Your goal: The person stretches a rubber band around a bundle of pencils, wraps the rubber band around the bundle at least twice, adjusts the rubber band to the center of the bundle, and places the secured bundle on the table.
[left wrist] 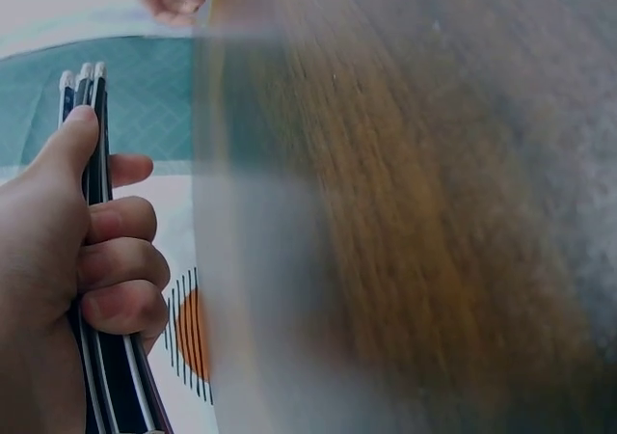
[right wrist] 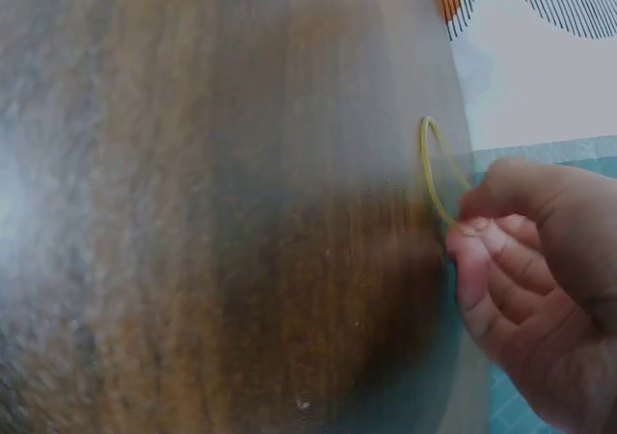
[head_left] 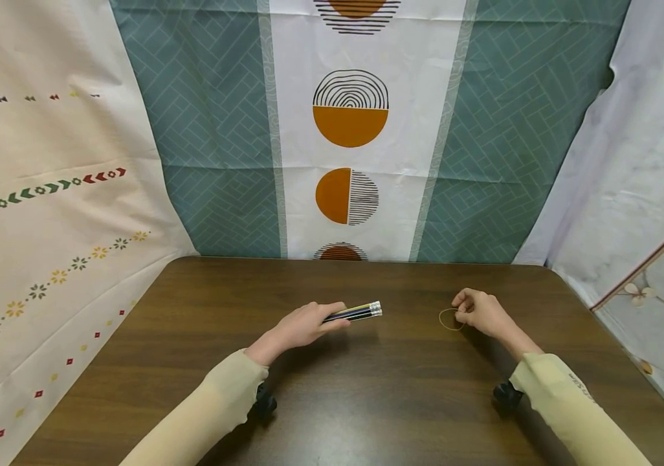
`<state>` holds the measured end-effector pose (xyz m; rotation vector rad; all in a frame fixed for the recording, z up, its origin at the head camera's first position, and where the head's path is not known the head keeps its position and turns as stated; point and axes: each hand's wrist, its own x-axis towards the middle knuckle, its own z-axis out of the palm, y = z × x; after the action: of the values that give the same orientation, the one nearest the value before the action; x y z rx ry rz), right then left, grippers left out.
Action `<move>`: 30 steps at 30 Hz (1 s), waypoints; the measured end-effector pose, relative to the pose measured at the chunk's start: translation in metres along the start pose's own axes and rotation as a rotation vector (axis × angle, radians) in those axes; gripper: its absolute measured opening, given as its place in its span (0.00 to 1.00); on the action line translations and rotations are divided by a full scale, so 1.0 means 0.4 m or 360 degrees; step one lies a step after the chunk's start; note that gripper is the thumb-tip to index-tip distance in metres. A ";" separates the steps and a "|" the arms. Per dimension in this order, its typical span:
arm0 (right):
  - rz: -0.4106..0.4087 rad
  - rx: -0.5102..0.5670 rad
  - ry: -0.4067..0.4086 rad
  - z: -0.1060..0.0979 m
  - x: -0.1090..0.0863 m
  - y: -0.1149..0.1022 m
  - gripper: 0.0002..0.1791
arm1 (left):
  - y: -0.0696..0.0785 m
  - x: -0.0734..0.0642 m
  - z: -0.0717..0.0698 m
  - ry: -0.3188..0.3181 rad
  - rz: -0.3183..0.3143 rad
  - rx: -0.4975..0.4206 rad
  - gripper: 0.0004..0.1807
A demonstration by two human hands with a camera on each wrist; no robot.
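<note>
My left hand (head_left: 305, 323) grips a small bundle of pencils (head_left: 361, 312), mostly dark with a yellow one among them. Their pale, metal-banded ends point right, past the thumb. In the left wrist view the fingers (left wrist: 125, 260) curl round the dark pencils (left wrist: 98, 174), and the thumb lies along them. Farther right, my right hand (head_left: 481, 313) pinches a thin yellow rubber band (head_left: 441, 318) between thumb and fingertips. The band (right wrist: 425, 159) hangs as an open loop to the left of the fingers in the right wrist view, apart from the pencils.
Both hands are above a brown wooden table (head_left: 378, 395). A patterned cloth (head_left: 215, 129) hangs behind its far edge, with a cream cloth (head_left: 46, 226) at the left and a pale one (head_left: 658, 162) at the right. Dark devices (head_left: 507, 395) sit beneath both sleeves.
</note>
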<state>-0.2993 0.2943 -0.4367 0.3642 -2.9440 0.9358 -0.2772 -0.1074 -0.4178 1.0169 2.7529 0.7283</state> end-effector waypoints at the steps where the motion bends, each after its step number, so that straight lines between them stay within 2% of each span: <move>1: 0.0009 -0.0018 -0.0007 0.000 0.000 0.001 0.08 | -0.001 0.002 0.000 -0.0005 0.0008 0.0002 0.14; 7: 0.0070 -0.0077 0.0006 0.002 -0.004 -0.005 0.03 | -0.012 0.016 0.001 -0.0007 0.0046 0.0035 0.15; 9: 0.0100 -0.0033 -0.0002 0.004 -0.002 -0.009 0.05 | -0.016 0.021 0.002 -0.0007 0.0056 0.0043 0.15; 11: 0.0122 0.0118 -0.0055 0.005 0.001 -0.012 0.06 | -0.019 0.025 0.003 -0.0016 0.0062 0.0047 0.15; 17: 0.0280 0.1004 -0.0305 0.006 0.008 -0.029 0.07 | -0.025 0.029 0.006 -0.0039 0.0081 0.0072 0.14; 19: 0.0297 0.1169 -0.0369 0.009 0.010 -0.040 0.07 | -0.027 0.028 0.007 -0.0043 0.0083 0.0069 0.14; 22: 0.0298 0.1274 -0.0427 0.018 0.012 -0.057 0.09 | -0.030 0.028 0.009 -0.0045 0.0082 0.0072 0.14; 26: 0.0262 0.1262 -0.0453 0.030 0.014 -0.081 0.11 | -0.031 0.028 0.009 -0.0045 0.0074 0.0077 0.13; 30: 0.0160 0.1313 -0.0511 0.037 0.016 -0.108 0.17 | -0.031 0.029 0.009 -0.0045 0.0076 0.0057 0.13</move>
<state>-0.2950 0.2503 -0.4238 0.4049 -2.6724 2.2746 -0.2923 -0.1068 -0.4263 1.0948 2.7358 0.6685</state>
